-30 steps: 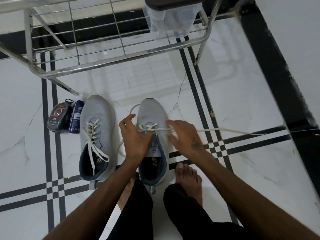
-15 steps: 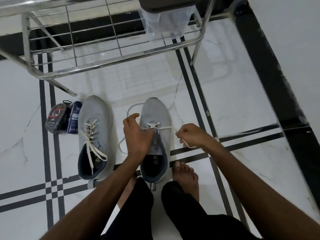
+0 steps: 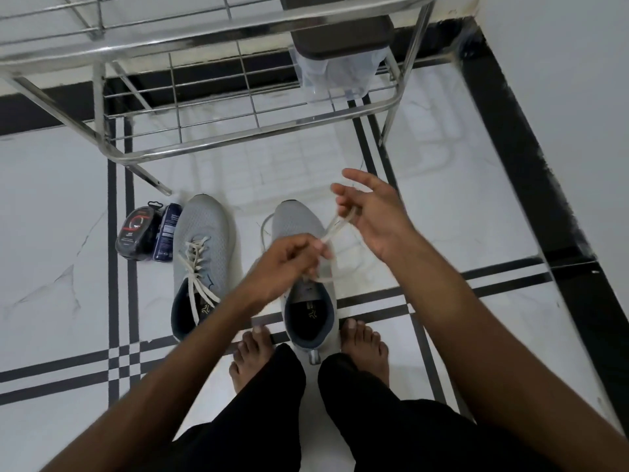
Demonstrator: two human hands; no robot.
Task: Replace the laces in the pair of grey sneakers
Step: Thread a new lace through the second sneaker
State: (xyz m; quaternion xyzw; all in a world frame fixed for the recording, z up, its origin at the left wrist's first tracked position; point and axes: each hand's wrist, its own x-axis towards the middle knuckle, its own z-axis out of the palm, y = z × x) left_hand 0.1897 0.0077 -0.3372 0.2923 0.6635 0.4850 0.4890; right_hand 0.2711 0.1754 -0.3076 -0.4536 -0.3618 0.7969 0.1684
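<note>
The white lace [image 3: 332, 229] is limp, light and a little slick, strung taut between the left hand [image 3: 289, 258], which pinches it above the right-hand sneaker [image 3: 303, 267], and the right hand [image 3: 372, 216], whose loosely curled fingers hook its loop. Best gripped near the stiff tip (hidden here). The other sneaker [image 3: 200, 253], still laced, sits on the floor [image 3: 51, 233] beside two dark packets [image 3: 149, 233].

I take this for a home — likely an entryway corner. Beyond my left hand [image 3: 286, 264] stands a steel wire shoe rack [image 3: 218, 137] on glossy white marble floor [image 3: 51, 233] inlaid with black stripes. Left of that hand, a shoe-polish tin [image 3: 136, 233] and a small blue bottle [image 3: 166, 236] lie on the floor. Bare feet [image 3: 364, 345] sit below my hands — indoor habits.
</note>
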